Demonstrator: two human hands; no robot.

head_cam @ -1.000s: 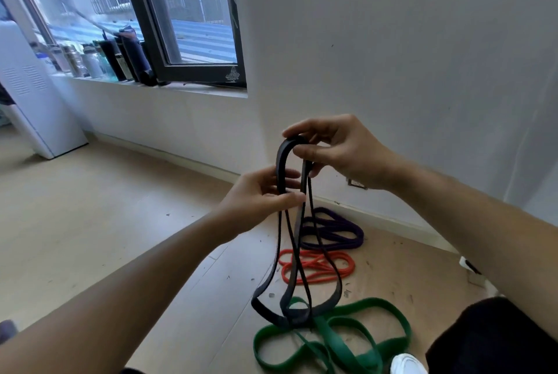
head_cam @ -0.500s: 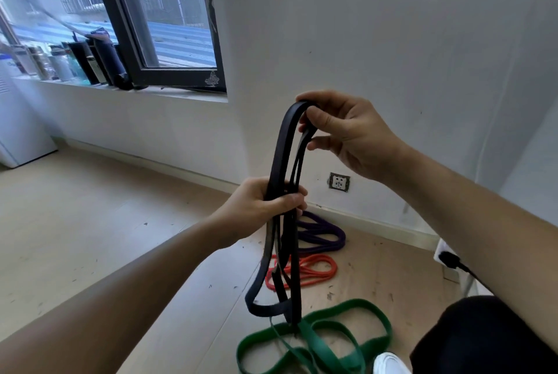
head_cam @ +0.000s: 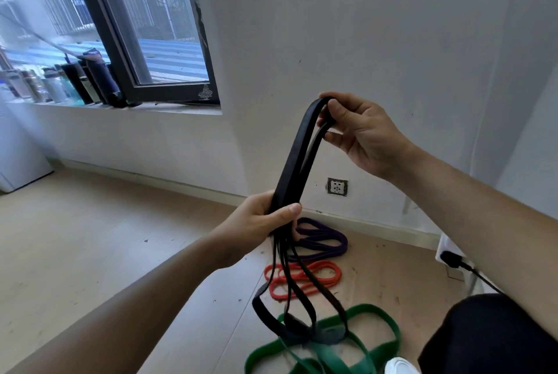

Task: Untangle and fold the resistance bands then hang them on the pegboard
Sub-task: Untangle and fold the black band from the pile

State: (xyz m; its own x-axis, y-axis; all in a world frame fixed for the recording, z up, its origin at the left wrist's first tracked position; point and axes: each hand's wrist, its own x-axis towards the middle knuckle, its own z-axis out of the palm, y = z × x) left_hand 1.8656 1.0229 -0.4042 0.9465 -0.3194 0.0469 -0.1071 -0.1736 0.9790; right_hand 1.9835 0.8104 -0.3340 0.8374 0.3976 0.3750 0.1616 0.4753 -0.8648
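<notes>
Both hands hold one black resistance band (head_cam: pixel 297 159) in the air in front of a white wall. The right hand (head_cam: pixel 367 138) is the upper one: its thumb and fingertips pinch the folded top of the band, where the wide strap bends over into a narrow loop. The left hand (head_cam: pixel 262 218) is lower and nearer the body, with its fingers and thumb curled round the gathered strands, which run taut and slanted between the two hands. Below the left hand the strands spread into several hanging loops. The lowest loops overlap the green band (head_cam: pixel 371 311) in view; whether they touch it cannot be told.

Three other bands lie on the pale wooden floor (head_cam: pixel 90 237) near the wall, in a loose line: a purple band (head_cam: pixel 339 237) closest to the skirting, a red band (head_cam: pixel 332 271) just in front of it, and the green one nearest the person, each in untidy coils. A wall socket (head_cam: pixel 337 186) sits low on the wall behind the black band. To the left, a dark-framed window (head_cam: pixel 157 26) stands above a sill crowded with bottles (head_cam: pixel 75 83). A white shoe (head_cam: pixel 400 366) shows at the bottom edge.
</notes>
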